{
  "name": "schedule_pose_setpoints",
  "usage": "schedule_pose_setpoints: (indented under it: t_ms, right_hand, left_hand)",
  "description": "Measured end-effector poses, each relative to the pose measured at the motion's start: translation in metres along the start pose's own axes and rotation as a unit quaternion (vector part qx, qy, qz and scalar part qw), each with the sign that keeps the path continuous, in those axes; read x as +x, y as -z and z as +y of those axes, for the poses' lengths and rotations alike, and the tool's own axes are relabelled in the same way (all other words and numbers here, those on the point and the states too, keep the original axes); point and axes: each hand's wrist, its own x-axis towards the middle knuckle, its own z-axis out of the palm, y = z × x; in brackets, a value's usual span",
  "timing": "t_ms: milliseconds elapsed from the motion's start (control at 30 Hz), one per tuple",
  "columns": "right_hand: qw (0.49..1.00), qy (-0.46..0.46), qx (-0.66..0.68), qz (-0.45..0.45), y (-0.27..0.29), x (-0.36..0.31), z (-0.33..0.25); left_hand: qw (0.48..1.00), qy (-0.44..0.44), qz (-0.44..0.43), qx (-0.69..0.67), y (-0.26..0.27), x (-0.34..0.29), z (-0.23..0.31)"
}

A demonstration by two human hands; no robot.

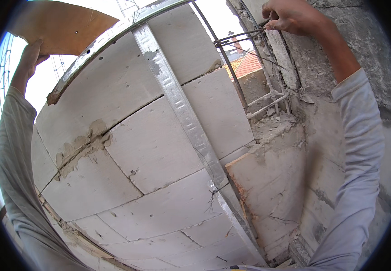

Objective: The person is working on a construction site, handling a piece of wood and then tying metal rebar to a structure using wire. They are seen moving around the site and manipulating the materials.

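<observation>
At the upper left, my left hand [31,58] grips the lower edge of a thin brown board [66,28], which looks like plywood with a small hole in it. My right hand [290,18] is raised at the upper right, its fingers curled in a pinch at the end of a horizontal steel rebar tie [243,34]. Whatever those fingers pinch is too small to make out. The tie crosses an upright rebar [222,52] in a gap between the pale block wall [155,149] and the rough concrete [353,40].
A galvanized metal channel [182,106] runs diagonally down the block wall. Another metal strip [96,43] curves across the top, with thin wire around their junction. A wooden board edge [236,185] sticks out beside broken mortar. Red roof tiles [248,64] show through the gap.
</observation>
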Motion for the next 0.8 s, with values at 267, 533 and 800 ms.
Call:
schedule_pose_setpoints:
  t_ms: [267,533,800]
  right_hand:
    - [0.989,0.084,0.003,0.121,-0.023,-0.003,0.014]
    - [0.980,0.028,-0.057,0.188,-0.034,-0.013,-0.005]
    - [0.997,-0.026,0.066,0.042,-0.043,-0.031,-0.031]
  left_hand:
    - [0.997,0.010,-0.056,-0.044,-0.077,0.035,0.046]
    - [0.985,-0.084,-0.150,-0.020,-0.154,0.059,0.039]
    - [0.984,-0.059,-0.169,-0.016,-0.174,0.084,0.033]
